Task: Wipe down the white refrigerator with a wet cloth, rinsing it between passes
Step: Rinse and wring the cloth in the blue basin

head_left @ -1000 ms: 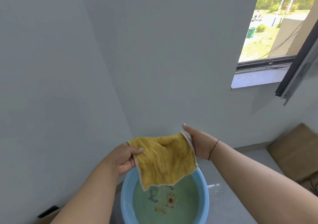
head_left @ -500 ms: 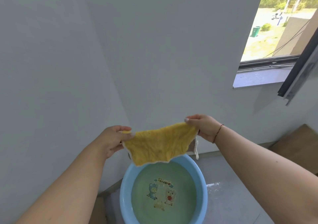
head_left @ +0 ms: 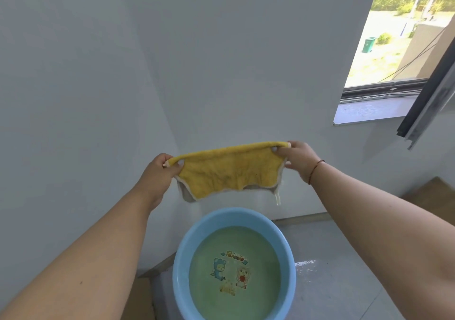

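From the head camera, your left hand [head_left: 157, 174] pinches one top corner of the yellow cloth [head_left: 229, 169] and your right hand [head_left: 299, 159] pinches the other, stretching it folded in the air above the blue basin [head_left: 179, 265] of water on the floor.

Colours and patterns, head view.
Cloth [head_left: 229, 172]: yellow, off-white edging, grey underside. Basin [head_left: 181, 265]: light blue, greenish water, cartoon print of blue and cream animals. Wall [head_left: 246, 61]: plain white.
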Motion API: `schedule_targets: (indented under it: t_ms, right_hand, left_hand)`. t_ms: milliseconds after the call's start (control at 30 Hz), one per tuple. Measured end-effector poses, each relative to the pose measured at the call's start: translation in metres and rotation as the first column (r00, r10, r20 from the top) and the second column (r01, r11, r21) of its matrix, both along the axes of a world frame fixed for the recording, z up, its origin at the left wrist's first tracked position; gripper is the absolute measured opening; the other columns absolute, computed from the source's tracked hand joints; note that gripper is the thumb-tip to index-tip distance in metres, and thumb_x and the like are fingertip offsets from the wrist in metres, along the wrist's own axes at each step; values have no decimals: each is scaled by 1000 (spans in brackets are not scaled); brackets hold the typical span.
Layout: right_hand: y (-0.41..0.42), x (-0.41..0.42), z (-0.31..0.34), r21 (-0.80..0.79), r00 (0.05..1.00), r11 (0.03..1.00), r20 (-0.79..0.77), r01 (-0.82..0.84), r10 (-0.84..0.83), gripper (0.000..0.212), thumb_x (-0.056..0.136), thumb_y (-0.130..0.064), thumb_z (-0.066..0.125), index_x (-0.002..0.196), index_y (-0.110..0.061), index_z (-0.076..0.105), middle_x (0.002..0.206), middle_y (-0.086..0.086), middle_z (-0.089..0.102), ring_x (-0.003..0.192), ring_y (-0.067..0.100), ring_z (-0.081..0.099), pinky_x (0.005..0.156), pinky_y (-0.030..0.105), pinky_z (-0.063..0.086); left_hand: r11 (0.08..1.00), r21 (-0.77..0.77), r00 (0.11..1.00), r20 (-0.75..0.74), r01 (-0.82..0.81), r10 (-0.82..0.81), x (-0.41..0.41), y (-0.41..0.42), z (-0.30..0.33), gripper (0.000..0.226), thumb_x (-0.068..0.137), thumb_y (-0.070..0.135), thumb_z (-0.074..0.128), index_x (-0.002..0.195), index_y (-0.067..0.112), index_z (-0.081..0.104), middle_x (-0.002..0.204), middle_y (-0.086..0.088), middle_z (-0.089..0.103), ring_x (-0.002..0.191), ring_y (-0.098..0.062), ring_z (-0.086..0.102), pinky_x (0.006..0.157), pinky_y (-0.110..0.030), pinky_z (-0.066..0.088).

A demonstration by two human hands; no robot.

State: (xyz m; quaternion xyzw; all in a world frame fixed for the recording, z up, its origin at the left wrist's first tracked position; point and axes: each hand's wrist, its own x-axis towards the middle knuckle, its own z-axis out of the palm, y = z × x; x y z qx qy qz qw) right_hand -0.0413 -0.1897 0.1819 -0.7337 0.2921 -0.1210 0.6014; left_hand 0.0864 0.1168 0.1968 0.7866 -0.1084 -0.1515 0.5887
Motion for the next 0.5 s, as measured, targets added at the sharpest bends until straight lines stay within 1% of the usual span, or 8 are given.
schedule_targets:
  t_ms: [33, 67, 133, 200, 300, 400, 433, 500]
  right_hand:
    - [3, -2, -3, 122, 1000, 992, 20, -5, 2, 16, 90, -29, 64, 95, -14, 62, 103, 7, 66, 95, 25, 63, 85, 43, 55]
    - [8, -4, -8, 150, 1000, 989, 3, -15, 15, 20, 94, -32, 59, 104, -14, 60, 109, 9, 65, 99, 26, 64, 86, 46, 56]
    - [16, -5, -16, 6, 997, 1000, -74, 0, 1, 29, 97, -38, 51, 111, -13, 53, 106, 7, 62, 98, 26, 62, 83, 44, 55]
    - [22, -9, -20, -144, 990, 988, -123, 48, -66, 29, 97, -37, 49, 110, -11, 51, 99, 5, 58, 93, 25, 57, 84, 41, 50]
    - [23, -16, -19, -154, 979, 979, -131, 134, -155, 28, 96, -36, 53, 99, -9, 56, 92, 8, 58, 89, 28, 57, 85, 42, 50]
    - [34, -22, -3, -104, 976, 975, -79, 196, -204, 24, 93, -31, 57, 79, -12, 50, 77, 5, 51, 77, 24, 52, 72, 36, 46]
    - [41, -25, 5, -98, 980, 976, -37, 193, -197, 22, 91, -28, 59, 79, -13, 50, 76, 5, 51, 75, 23, 52, 70, 34, 45]
    - [64, -34, 24, -152, 988, 977, 33, 152, -148, 16, 90, -27, 60, 85, -14, 53, 77, 2, 54, 74, 21, 53, 71, 33, 46]
  left_hand:
    - [998, -59, 999, -36, -15, 13, -3, -1, -3, 12, 98, 23, 57, 91, 17, 50, 92, -6, 56, 83, -20, 52, 76, -35, 44]
    - [995, -83, 998, -42, -50, 47, -6, -3, -6, 9, 100, 23, 54, 95, 18, 49, 96, -7, 57, 85, -21, 55, 77, -38, 47]
    - [985, -83, 989, 2, -150, 151, -13, -8, -12, 6, 101, 22, 51, 104, 17, 50, 104, -7, 59, 90, -22, 58, 78, -39, 50]
    - [972, -110, 978, -26, -209, 208, -18, -12, -18, 8, 100, 19, 53, 108, 18, 51, 112, -9, 60, 94, -24, 61, 80, -38, 54]
    - [957, -138, 959, -157, -256, 234, -25, -16, -18, 14, 98, 18, 58, 110, 12, 56, 111, -13, 63, 97, -27, 65, 84, -40, 55]
    - [969, -129, 958, -228, -209, 176, -37, -29, -9, 20, 97, 24, 61, 92, 5, 62, 97, -14, 68, 89, -27, 67, 85, -42, 55]
    - [976, -130, 963, -227, -175, 142, -43, -36, -4, 26, 96, 27, 62, 91, 2, 62, 96, -16, 67, 88, -28, 66, 86, -45, 54]
    - [987, -146, 977, -209, -73, 41, -60, -55, 6, 34, 97, 30, 60, 99, -4, 61, 93, -19, 64, 86, -30, 63, 84, -49, 54]
